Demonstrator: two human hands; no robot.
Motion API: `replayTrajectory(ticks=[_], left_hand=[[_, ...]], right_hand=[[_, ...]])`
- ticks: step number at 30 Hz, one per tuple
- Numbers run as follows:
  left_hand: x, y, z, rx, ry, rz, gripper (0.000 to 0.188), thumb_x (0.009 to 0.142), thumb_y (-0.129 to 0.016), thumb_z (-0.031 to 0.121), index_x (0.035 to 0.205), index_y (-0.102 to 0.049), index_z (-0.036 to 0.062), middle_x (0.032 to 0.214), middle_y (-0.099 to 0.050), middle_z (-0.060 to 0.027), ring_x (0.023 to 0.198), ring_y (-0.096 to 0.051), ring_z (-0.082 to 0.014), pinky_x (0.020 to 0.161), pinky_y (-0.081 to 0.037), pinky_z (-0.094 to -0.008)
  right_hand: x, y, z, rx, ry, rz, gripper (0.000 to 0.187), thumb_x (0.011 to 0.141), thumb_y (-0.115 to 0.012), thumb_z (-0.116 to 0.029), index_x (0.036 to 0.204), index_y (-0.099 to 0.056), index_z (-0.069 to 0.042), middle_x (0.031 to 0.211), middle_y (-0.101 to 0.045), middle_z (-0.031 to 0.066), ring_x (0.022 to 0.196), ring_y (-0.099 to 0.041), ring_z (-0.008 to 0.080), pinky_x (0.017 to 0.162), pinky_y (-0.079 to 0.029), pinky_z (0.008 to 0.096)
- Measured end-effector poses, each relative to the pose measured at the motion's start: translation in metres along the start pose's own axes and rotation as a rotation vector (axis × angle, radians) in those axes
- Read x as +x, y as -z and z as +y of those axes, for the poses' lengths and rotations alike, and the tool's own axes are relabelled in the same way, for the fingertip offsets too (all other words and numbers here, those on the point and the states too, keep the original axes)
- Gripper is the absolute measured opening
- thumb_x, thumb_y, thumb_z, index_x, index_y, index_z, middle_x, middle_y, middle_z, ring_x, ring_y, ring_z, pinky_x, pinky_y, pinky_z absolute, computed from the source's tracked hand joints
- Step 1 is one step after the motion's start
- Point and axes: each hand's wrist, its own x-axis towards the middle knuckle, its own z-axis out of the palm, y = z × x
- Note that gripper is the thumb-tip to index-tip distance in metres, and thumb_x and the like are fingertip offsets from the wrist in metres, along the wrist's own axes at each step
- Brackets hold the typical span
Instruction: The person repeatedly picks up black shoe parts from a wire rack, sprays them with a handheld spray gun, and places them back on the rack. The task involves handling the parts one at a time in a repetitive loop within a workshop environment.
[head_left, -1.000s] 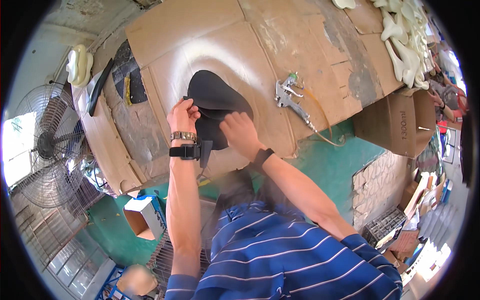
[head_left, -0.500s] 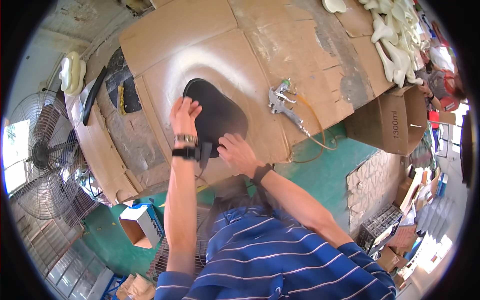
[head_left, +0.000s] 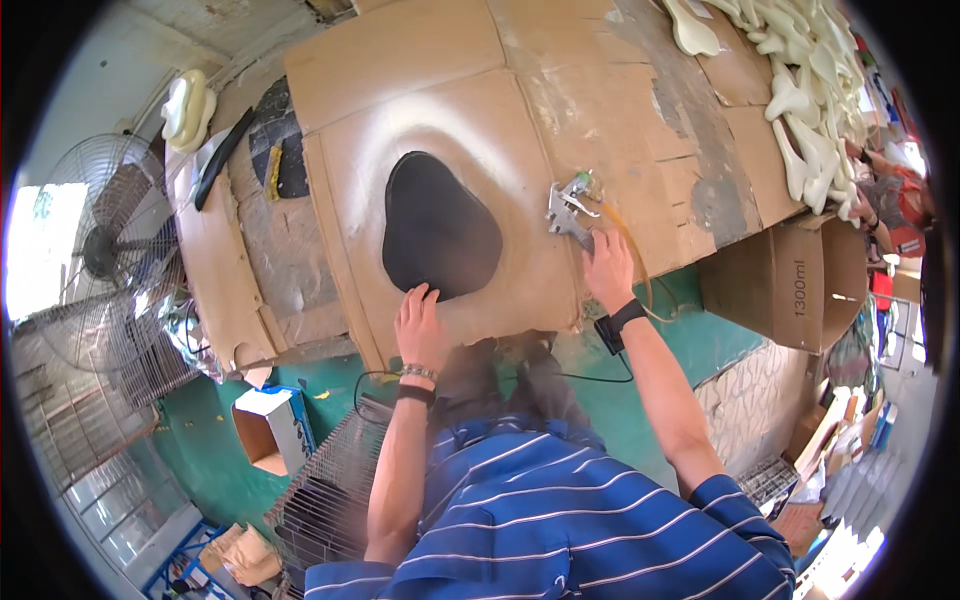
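Observation:
On the cardboard-covered table, a black, rounded-triangular piece (head_left: 440, 220) lies flat, its narrow end pointing away from me. My left hand (head_left: 420, 325) is at its near edge, fingers stretched out with the tips touching or just beside the rim. To the right, a silver spray gun (head_left: 570, 208) with an amber hose (head_left: 640, 258) rests on the cardboard. My right hand (head_left: 608, 268) has its fingers over the gun's handle, hiding the handle's lower end. Whitish overspray (head_left: 352, 160) surrounds the far side of the black piece.
Cream moulded foam pieces (head_left: 810, 120) are heaped at the far right, above a large cardboard box (head_left: 770, 280). At left stand a wire-guarded fan (head_left: 100, 250) and a dark curved strip (head_left: 225, 160). Below are a small open carton (head_left: 265, 440) and a wire rack (head_left: 340, 480). Another person (head_left: 885, 195) is partly visible.
My right hand has moved from the black piece to the spray gun's handle. My left hand has slid from its left side to its near edge. The piece now lies fully uncovered.

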Motion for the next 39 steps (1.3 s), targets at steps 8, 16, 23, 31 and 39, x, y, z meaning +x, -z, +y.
replayTrajectory(ticks=[8,16,23,31,39], left_hand=[[-0.004,-0.002,0.003,-0.033,0.044,-0.05,0.046,0.074,-0.06,-0.002,0.119,-0.055,0.0068,0.141,-0.048,-0.0106,0.134,-0.043,-0.0345,0.103,-0.043,-0.0469],[-0.01,-0.022,-0.017,-0.148,0.022,0.061,0.041,0.067,-0.062,-0.007,0.105,-0.054,0.0073,0.135,-0.052,-0.0164,0.125,-0.049,-0.0393,0.106,-0.041,-0.0465],[0.009,-0.035,-0.031,-0.221,0.091,0.137,0.034,0.066,-0.061,-0.006,0.097,-0.061,0.0089,0.122,-0.06,-0.0108,0.12,-0.052,-0.0332,0.104,-0.041,-0.0421],[0.01,-0.035,-0.039,-0.264,0.106,0.166,0.031,0.069,-0.061,-0.004,0.097,-0.063,0.0102,0.113,-0.062,-0.0112,0.113,-0.054,-0.0338,0.101,-0.043,-0.0432],[0.0,-0.024,-0.045,-0.679,0.256,0.221,0.028,0.074,-0.063,-0.001,0.1,-0.065,0.0077,0.108,-0.066,-0.0112,0.1,-0.061,-0.0309,0.092,-0.048,-0.0399]], right_hand=[[0.009,0.004,0.018,0.245,-0.177,0.022,0.03,0.075,-0.072,-0.016,0.096,-0.058,0.001,0.09,-0.063,0.0227,0.082,-0.062,0.0427,0.072,-0.051,0.0488],[-0.096,0.201,-0.047,0.593,-0.348,0.125,0.03,0.086,-0.072,-0.026,0.094,-0.062,0.001,0.063,-0.056,0.0093,0.056,-0.052,0.0209,0.056,-0.045,0.0345],[-0.18,0.306,-0.061,0.689,-0.086,0.162,0.033,0.084,-0.067,-0.01,0.114,-0.066,0.004,0.091,-0.064,0.0137,0.063,-0.059,0.0155,0.056,-0.048,0.0284],[-0.229,0.359,-0.142,0.963,-0.273,-0.174,0.073,0.071,-0.05,0.013,0.143,-0.05,-0.003,0.11,-0.057,0.0132,0.07,-0.061,0.0144,0.063,-0.055,0.0263],[-0.233,0.366,-0.188,0.748,-0.118,-0.259,0.058,0.082,-0.06,0.007,0.139,-0.051,0.003,0.096,-0.067,0.011,0.076,-0.063,0.0176,0.068,-0.051,0.0264]])
